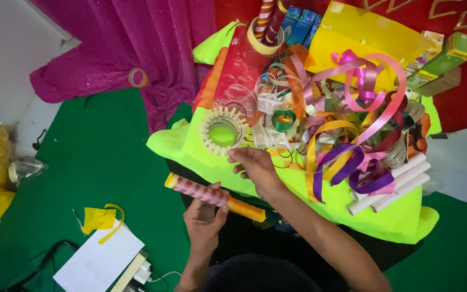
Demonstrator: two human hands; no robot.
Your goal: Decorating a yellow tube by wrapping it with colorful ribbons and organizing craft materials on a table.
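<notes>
Striped tube (214,197) gripped in left hand (204,219); right hand (255,165) seemingly pinches tape ring (223,130).

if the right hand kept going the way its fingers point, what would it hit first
Most likely the tape roll with short cut strips stuck round its rim. The right hand points up and left across the neon yellow-green sheet, and its fingertips already sit at that roll's lower right edge, though depth is hard to judge.
</notes>
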